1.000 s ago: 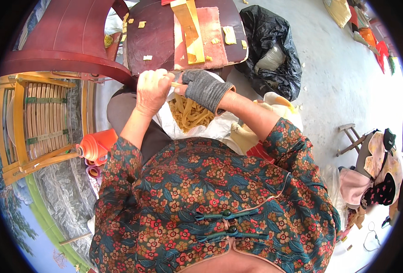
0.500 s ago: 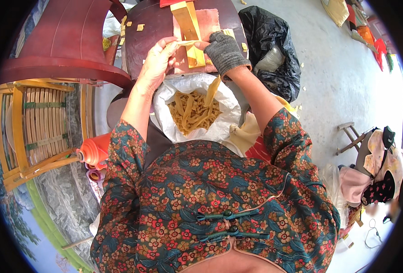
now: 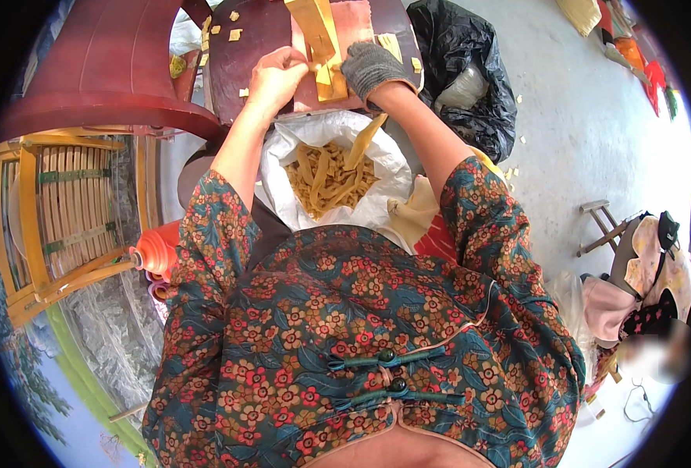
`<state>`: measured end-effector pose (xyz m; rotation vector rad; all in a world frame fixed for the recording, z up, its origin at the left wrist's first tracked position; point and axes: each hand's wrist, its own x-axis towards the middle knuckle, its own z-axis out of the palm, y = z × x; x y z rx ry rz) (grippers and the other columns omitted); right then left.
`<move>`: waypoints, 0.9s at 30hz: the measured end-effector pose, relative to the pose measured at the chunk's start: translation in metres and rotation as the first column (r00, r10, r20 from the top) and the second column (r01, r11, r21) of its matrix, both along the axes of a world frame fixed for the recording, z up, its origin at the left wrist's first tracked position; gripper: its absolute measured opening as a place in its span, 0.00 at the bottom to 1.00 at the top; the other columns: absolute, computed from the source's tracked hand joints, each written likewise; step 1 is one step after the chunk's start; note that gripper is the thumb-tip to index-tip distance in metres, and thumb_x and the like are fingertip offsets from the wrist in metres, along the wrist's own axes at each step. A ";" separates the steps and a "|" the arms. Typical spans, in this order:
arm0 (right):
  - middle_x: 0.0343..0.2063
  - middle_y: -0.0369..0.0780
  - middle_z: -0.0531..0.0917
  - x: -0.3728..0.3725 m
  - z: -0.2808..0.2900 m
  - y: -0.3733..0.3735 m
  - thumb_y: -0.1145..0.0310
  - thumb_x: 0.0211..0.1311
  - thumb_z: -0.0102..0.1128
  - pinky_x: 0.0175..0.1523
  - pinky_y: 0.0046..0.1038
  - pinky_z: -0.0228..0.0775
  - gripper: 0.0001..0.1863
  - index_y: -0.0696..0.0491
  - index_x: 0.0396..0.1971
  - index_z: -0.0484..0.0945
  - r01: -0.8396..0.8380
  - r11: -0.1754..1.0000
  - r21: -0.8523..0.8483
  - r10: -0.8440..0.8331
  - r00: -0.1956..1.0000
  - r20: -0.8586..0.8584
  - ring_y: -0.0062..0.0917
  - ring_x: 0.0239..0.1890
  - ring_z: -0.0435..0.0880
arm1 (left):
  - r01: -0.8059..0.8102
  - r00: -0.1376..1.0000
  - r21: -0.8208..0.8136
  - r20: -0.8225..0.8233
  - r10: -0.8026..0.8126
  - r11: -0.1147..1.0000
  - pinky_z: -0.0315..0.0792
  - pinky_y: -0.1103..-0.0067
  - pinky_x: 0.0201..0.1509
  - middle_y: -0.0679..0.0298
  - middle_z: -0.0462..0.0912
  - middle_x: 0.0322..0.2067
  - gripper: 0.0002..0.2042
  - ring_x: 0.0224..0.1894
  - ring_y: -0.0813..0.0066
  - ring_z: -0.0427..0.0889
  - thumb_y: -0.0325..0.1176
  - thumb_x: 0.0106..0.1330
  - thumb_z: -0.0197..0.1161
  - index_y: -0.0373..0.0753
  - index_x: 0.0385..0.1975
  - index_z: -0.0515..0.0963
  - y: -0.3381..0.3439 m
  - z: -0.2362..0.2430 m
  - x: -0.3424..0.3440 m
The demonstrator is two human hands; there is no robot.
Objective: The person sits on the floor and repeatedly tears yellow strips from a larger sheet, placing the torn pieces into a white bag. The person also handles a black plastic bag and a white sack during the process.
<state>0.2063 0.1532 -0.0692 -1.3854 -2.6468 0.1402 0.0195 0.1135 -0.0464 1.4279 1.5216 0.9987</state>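
My left hand (image 3: 279, 75), bare and pinched, holds one end of a thin yellow strip (image 3: 322, 69) across the lower part of an upright-looking wooden block (image 3: 314, 23). The other end is in my right hand (image 3: 373, 72), which wears a grey fingerless glove and has its fingers curled. The block rests on a pink cloth (image 3: 355, 23) on a dark maroon seat (image 3: 240, 66) with small yellow pieces scattered on it. Just below my hands, a white sack (image 3: 279, 160) holds many yellow strips and bits (image 3: 330, 175).
A maroon chair (image 3: 103, 54) and folded slatted wooden chairs (image 3: 72, 195) stand left, near an orange flask (image 3: 158, 249). A black plastic bag (image 3: 478, 132) lies right of the seat. A small stool (image 3: 599, 234) and piled clothing (image 3: 611, 308) sit far right.
My hands have moved up and forward from over the sack to the wooden block, stretching the strip across it. The sack's contents are uncovered.
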 end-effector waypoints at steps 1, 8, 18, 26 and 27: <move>0.42 0.44 0.77 0.001 0.000 0.000 0.63 0.54 0.52 0.50 0.31 0.69 0.14 0.52 0.38 0.79 -0.073 0.997 0.017 0.067 0.974 0.214 0.36 0.44 0.77 | -0.001 0.995 -0.030 -0.096 -0.002 1.000 0.68 0.84 0.34 0.68 0.78 0.24 0.07 0.28 0.82 0.75 0.28 0.53 0.60 0.35 0.32 0.78 -0.008 0.001 -0.001; 0.36 0.42 0.77 0.007 0.035 -0.054 0.57 0.58 0.48 0.43 0.33 0.69 0.13 0.49 0.34 0.77 -0.111 0.882 0.459 0.283 0.902 -0.325 0.33 0.40 0.78 | 0.164 0.983 -0.157 0.108 -0.148 0.974 0.69 0.81 0.43 0.64 0.80 0.35 0.13 0.38 0.77 0.76 0.37 0.61 0.57 0.34 0.37 0.78 -0.087 0.006 0.010; 0.23 0.39 0.77 -0.016 0.039 -0.110 0.59 0.58 0.54 0.37 0.26 0.69 0.14 0.56 0.29 0.76 -0.478 0.836 -0.270 -0.012 0.475 -0.880 0.26 0.28 0.77 | 0.270 0.321 -0.335 0.915 0.244 0.903 0.69 0.76 0.44 0.64 0.76 0.39 0.14 0.40 0.74 0.75 0.31 0.67 0.42 0.36 0.49 0.68 -0.109 0.019 0.022; 0.23 0.46 0.76 -0.009 0.033 -0.097 0.59 0.62 0.47 0.33 0.33 0.69 0.17 0.58 0.29 0.76 -0.272 0.955 -0.118 0.030 0.486 -0.873 0.36 0.27 0.77 | 0.262 0.648 -0.440 0.739 0.181 0.859 0.70 0.77 0.40 0.66 0.76 0.36 0.10 0.36 0.78 0.74 0.28 0.63 0.46 0.38 0.41 0.72 -0.111 0.017 0.028; 0.22 0.46 0.76 -0.008 0.031 -0.100 0.59 0.62 0.47 0.33 0.34 0.68 0.16 0.58 0.28 0.75 -0.263 0.963 -0.059 0.085 0.502 -0.860 0.37 0.28 0.77 | 0.208 0.769 -0.443 0.625 0.134 0.872 0.70 0.77 0.39 0.66 0.76 0.34 0.09 0.35 0.78 0.74 0.28 0.63 0.47 0.38 0.39 0.73 -0.114 0.036 0.039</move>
